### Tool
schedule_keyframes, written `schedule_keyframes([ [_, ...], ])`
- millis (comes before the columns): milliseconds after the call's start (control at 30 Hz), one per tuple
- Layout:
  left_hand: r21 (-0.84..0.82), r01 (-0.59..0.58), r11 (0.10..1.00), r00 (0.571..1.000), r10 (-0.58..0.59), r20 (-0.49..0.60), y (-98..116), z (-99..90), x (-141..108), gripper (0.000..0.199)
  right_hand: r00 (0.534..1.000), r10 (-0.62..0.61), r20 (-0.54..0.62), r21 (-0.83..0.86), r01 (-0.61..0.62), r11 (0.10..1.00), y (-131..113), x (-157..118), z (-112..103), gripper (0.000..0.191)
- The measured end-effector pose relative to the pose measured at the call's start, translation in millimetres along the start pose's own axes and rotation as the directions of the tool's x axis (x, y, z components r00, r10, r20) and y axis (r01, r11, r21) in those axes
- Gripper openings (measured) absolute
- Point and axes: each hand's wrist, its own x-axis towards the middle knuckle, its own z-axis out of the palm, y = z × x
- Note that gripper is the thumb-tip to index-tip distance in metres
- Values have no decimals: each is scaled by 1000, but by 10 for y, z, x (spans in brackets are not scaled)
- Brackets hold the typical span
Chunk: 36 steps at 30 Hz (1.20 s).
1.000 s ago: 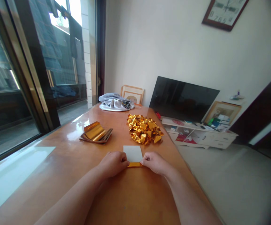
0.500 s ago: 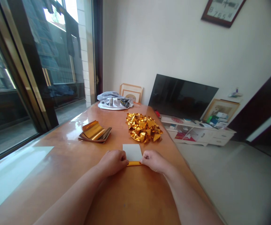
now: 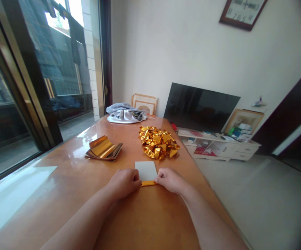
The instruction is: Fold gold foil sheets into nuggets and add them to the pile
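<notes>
A pale paper sheet [image 3: 145,171] lies on the wooden table [image 3: 150,215], its near edge folded over into a narrow gold strip. My left hand [image 3: 127,181] pinches the left end of that strip, and my right hand [image 3: 167,178] pinches the right end. Fingers of both hands are curled closed at the fold. Beyond the sheet, slightly right, is a heap of folded gold foil pieces [image 3: 159,141]. To the left sits a stack of gold foil sheets [image 3: 103,148], the top ones curling up.
Grey cloth [image 3: 126,114] is piled at the table's far end, near leaning frames [image 3: 144,101]. A television [image 3: 201,107] and a white cabinet [image 3: 225,148] stand beyond the right edge. A glass door is at left.
The view has shifted slightly. Both hands remain at the ends of the gold fold, with only a slight change in the right fingers.
</notes>
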Motion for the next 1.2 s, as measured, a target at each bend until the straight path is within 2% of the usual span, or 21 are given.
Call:
schedule_keyframes([
  [567, -27, -28, 999, 999, 28, 30, -54, 3, 12, 19, 1000, -11, 24, -14, 12, 1000, -25, -26, -36, 18],
  [867, 9, 0, 1000, 1000, 0, 30, 0, -16, -3, 17, 1000, 5, 15, -52, -5, 999, -66, -36, -40, 19],
  [1200, 56, -34, 998, 999, 33, 29, 19, -36, -25, 17, 1000, 0, 26, -106, 3, 994, -95, -55, -68, 19],
])
